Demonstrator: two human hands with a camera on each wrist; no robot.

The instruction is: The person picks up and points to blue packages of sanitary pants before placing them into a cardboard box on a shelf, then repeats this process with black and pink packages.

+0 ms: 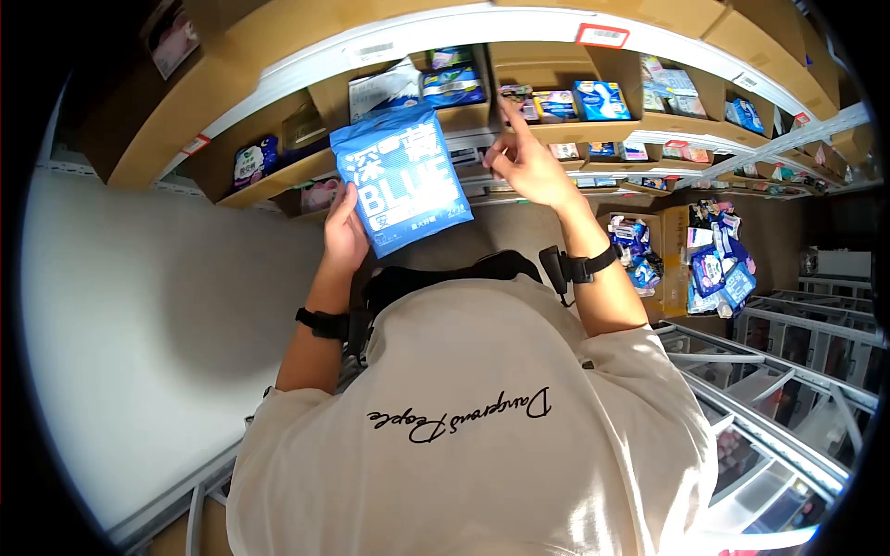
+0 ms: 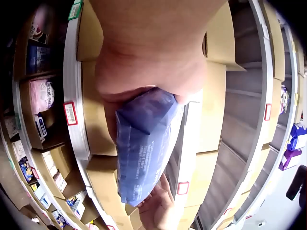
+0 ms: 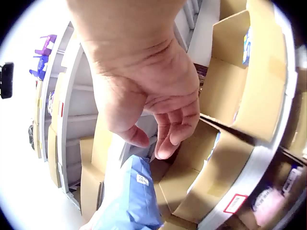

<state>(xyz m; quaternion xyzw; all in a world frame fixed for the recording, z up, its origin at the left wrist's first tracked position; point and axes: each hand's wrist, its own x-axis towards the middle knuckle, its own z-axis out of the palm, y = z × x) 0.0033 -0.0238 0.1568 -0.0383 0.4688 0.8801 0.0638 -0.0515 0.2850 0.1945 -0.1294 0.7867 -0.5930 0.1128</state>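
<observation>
My left hand (image 1: 345, 233) grips a blue plastic packet (image 1: 403, 181) by its lower left side, thumb across the front. Large white lettering, including "BLUE", covers the face turned to the head camera. In the left wrist view the packet (image 2: 144, 148) bulges beneath the left palm. My right hand (image 1: 536, 171) is raised to the right of the packet, index finger extended toward the shelf and the others loosely bent, holding nothing. Seen from the right wrist, its fingertips hang just above the packet's (image 3: 132, 201) near end.
Cardboard bins on the shelf ahead hold packs, among them a blue-and-white pack (image 1: 601, 100) and a dark blue pack (image 1: 255, 162). A white shelf rail (image 1: 426, 42) runs above. Cartons (image 1: 675, 264) piled with packs stand at right, near a metal rack (image 1: 788, 371).
</observation>
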